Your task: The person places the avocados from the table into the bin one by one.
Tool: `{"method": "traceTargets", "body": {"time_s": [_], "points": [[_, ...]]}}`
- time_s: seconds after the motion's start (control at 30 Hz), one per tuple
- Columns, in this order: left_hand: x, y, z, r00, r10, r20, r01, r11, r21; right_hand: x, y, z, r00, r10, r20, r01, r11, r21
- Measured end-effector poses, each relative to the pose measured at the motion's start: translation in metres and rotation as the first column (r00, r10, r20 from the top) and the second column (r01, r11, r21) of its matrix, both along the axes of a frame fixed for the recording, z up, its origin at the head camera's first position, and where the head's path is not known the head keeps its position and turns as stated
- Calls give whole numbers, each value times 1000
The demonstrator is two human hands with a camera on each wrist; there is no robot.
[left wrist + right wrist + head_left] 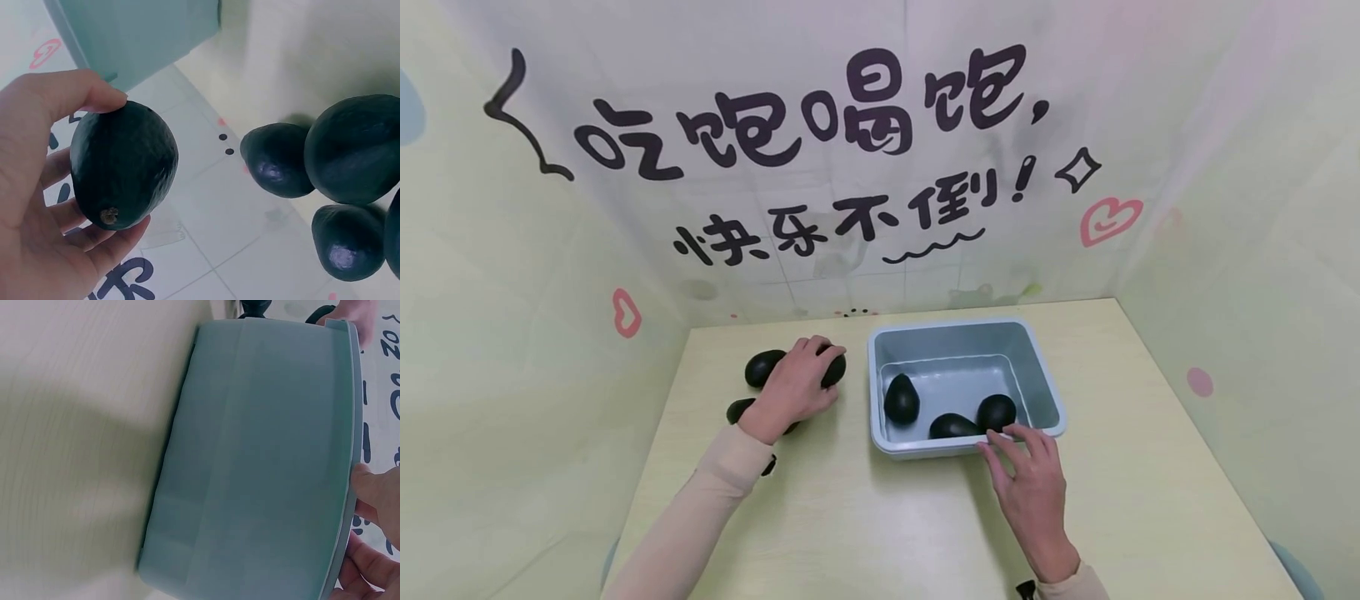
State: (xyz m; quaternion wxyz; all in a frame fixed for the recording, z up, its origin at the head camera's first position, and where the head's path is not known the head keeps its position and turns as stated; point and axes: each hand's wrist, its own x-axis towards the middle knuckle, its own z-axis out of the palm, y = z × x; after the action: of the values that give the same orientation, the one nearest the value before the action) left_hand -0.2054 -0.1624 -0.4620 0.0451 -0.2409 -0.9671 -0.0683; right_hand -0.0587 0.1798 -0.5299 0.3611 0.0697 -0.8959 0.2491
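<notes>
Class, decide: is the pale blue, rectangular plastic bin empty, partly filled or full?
Partly filled: the bin holds three dark, rounded avocados, with bare floor showing beside them.

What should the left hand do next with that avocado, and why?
I think the left hand should move its avocado over the blue bin, probably toward the bare back part. Its fingers curl around that avocado beside the bin, three avocados are already inside, and the right hand holds the near rim, which may keep it steady.
</notes>
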Motion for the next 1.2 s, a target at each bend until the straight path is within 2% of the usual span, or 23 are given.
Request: {"method": "traceTargets", "body": {"time_s": [0.13, 0.3, 0.5, 0.73, 1.2], "points": [[1, -1, 5, 1000, 9, 14, -9, 1000, 2, 0, 0, 0, 1000, 4, -12, -4, 1000, -3], [3, -1, 15, 1000, -4, -18, 5, 999, 37, 1, 2, -2, 1000, 11, -6, -11, 1000, -8], [7, 6, 23, 996, -64, -59, 66, 997, 35, 2, 5, -5, 999, 32, -6, -32, 999, -35], [13, 13, 27, 988, -123, -91, 125, 992, 10, 2, 5, -6, 999, 23, -23, -23, 1000, -11], [16, 23, 31, 971, -197, -137, 197, 980, -14, 2, 5, -7, 999, 19, -36, -20, 1000, -12]]}}
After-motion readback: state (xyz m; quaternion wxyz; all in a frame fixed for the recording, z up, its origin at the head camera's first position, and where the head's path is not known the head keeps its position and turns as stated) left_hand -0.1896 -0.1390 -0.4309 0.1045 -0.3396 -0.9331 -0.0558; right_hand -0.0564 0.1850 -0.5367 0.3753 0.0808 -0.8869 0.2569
